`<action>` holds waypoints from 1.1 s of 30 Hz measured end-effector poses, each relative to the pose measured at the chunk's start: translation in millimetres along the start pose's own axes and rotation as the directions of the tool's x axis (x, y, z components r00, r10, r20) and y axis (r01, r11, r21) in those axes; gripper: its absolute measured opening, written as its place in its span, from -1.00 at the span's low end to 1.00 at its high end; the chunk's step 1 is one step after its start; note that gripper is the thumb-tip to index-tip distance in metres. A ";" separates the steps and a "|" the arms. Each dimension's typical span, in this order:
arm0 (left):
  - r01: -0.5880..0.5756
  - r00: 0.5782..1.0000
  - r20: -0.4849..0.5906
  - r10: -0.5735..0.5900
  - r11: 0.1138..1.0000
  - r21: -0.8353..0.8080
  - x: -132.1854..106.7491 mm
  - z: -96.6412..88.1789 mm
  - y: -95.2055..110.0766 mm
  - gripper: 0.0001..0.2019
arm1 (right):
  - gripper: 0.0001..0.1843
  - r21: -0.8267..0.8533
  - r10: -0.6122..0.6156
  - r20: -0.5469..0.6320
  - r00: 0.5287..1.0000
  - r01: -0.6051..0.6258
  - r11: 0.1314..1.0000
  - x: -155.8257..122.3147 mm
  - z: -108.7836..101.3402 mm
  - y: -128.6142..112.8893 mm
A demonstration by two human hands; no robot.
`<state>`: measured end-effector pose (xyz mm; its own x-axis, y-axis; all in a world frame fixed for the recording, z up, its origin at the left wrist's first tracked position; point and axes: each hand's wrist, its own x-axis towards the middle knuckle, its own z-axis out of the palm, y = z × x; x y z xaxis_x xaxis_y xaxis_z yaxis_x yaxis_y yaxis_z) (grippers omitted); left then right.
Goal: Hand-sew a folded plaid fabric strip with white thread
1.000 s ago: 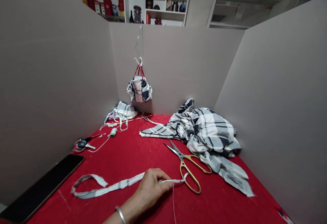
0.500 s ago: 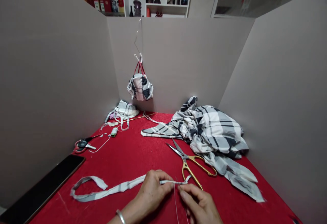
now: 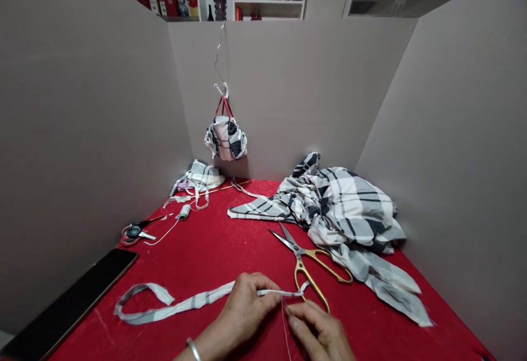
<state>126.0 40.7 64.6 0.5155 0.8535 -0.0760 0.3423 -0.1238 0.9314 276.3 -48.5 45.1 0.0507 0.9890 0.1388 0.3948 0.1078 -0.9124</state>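
My left hand [image 3: 246, 307], a bangle on its wrist, pinches a long grey-and-white fabric strip [image 3: 164, 305] near its right end on the red table [image 3: 214, 251]. My right hand [image 3: 319, 331] sits just right of it, fingers pinched on a thin white thread [image 3: 284, 322] that hangs down from the strip's end. Whether a needle is in those fingers I cannot make out. Gold-handled scissors [image 3: 307, 270] lie open on the table just beyond both hands, the strip's tip resting by their handle.
A heap of plaid cloth [image 3: 346, 212] lies at the right. A dark phone [image 3: 69, 303] lies at the left edge. Small red-handled snips [image 3: 134, 233], a thread spool [image 3: 184, 212] and fabric scraps [image 3: 200, 179] sit at the back left. A plaid pouch [image 3: 226, 138] hangs from a string. Grey partitions enclose the table.
My right hand has come into view from below and closed on the thread beside my left hand. The left hand stays on the strip.
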 end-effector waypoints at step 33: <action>-0.215 0.971 -0.029 0.237 0.920 0.328 -6.6 2.2 10.6 -0.77 | -0.69 0.050 0.066 -0.042 0.997 -0.064 0.997 1.1 -0.1 -12.0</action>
<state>128.0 32.7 74.1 0.5589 0.8141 0.1578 0.4617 -0.4635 0.7563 271.6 -48.7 56.3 0.1155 0.9888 0.0946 0.3447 0.0495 -0.9374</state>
